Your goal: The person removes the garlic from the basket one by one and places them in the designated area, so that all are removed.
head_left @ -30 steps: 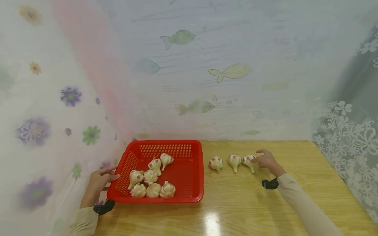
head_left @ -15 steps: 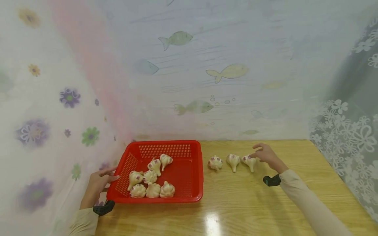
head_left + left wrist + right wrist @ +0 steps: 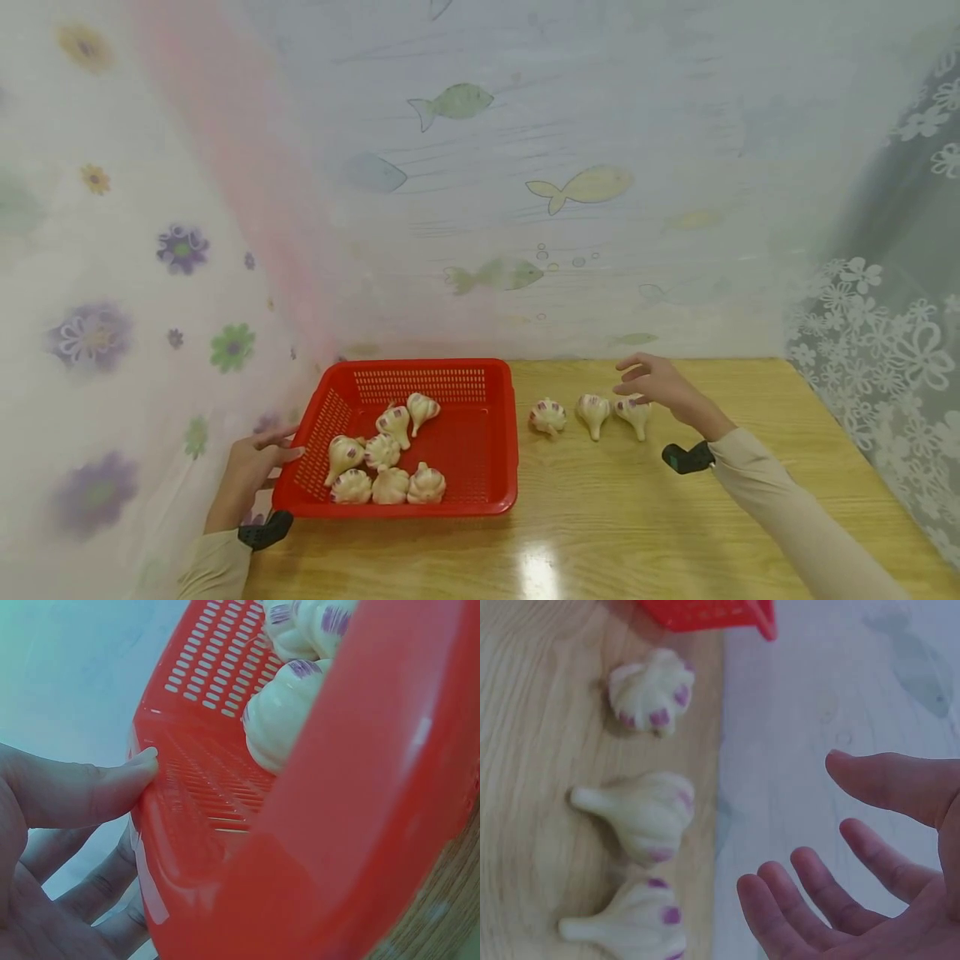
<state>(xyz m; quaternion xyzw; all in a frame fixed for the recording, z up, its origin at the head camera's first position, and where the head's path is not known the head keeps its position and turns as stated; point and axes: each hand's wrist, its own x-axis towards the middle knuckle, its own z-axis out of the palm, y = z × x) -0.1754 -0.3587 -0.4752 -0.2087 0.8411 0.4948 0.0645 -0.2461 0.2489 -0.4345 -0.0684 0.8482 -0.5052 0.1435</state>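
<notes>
My left hand (image 3: 243,475) grips the left rim of a red plastic basket (image 3: 504,450), thumb over the rim (image 3: 146,769) and fingers against the outside wall. Several garlic bulbs (image 3: 392,483) lie in the basket, mostly toward its left and front. To the right of the basket, three garlic bulbs stand in a row on the table: one (image 3: 548,416) nearest the basket, a middle one (image 3: 594,414) and a right one (image 3: 633,417). My right hand (image 3: 660,387) hovers above the right bulb, holding nothing. In the right wrist view its fingers are spread and slightly bent, apart from the bulbs.
The wooden table (image 3: 615,525) runs back to a wall (image 3: 465,217) painted with fish. At left, a flower-patterned wall (image 3: 135,400) stands close beside my left hand. Another flowered panel (image 3: 877,333) borders the table's right side.
My right hand has lifted off the right garlic bulb and moved slightly up and left. The bulbs, the basket and my left hand have stayed in place.
</notes>
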